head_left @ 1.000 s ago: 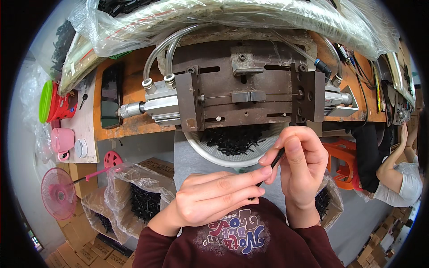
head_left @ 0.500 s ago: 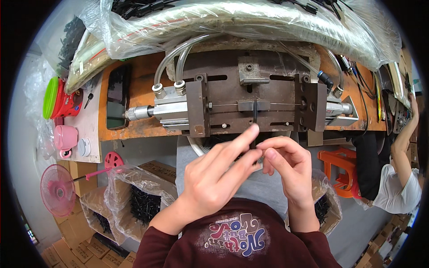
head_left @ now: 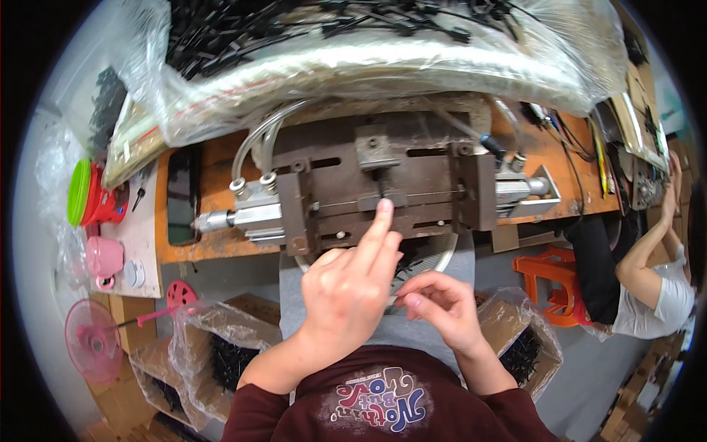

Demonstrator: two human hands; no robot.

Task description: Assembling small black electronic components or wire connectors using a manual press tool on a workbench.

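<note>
My left hand reaches up with its index finger stretched out, the tip touching a thin black part set in the middle of the dark metal fixture. Its other fingers are partly bent, and no grip on anything shows. My right hand is lower, over my lap, with thumb and fingertips drawn together; what they may hold is too small to make out. Between the hands and the fixture, a white round container rests on my lap, with black pieces partly hidden behind my fingers.
Silver air cylinders flank the fixture, with clear hoses. Behind lies a plastic-lined heap of black parts. A phone lies at left. Bagged boxes of black pieces stand below, near a pink fan. Another person sits at right, by an orange stool.
The view has tilted, so the fixture appears lower and further left. My left index finger has moved onto the part in the fixture; my right hand has drawn apart from the left.
</note>
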